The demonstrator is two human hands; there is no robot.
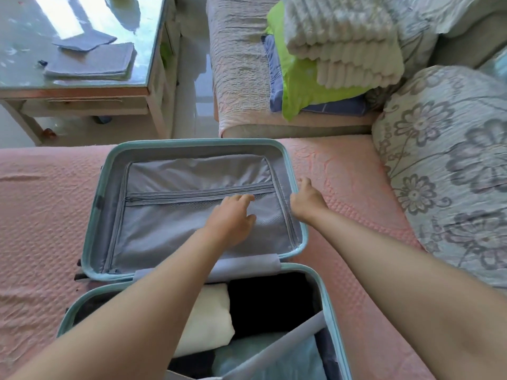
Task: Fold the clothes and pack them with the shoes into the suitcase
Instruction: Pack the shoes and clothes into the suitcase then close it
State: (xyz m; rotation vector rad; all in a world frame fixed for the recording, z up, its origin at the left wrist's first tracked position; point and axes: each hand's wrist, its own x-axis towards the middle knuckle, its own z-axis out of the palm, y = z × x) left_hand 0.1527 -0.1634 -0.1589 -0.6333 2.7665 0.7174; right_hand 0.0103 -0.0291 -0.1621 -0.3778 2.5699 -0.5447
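Observation:
A teal suitcase [94, 215] lies open on a pink cover. Its far half shows a grey zipped lining panel [175, 215]. My left hand [233, 218] rests on that panel with relaxed fingers, near the mesh pocket. My right hand [306, 200] sits at the far half's right rim, fingers curled over the edge. The near half holds folded clothes: a cream piece [211, 322], a black piece [271, 305] and a pale blue piece [274, 360] under a grey strap [296, 335]. No shoes are visible.
A quilted floral cushion [450, 165] lies to the right. Behind it, a sofa seat carries stacked white, green and blue textiles [323, 58]. A glass-topped table [82, 83] with grey cloths stands at the back left.

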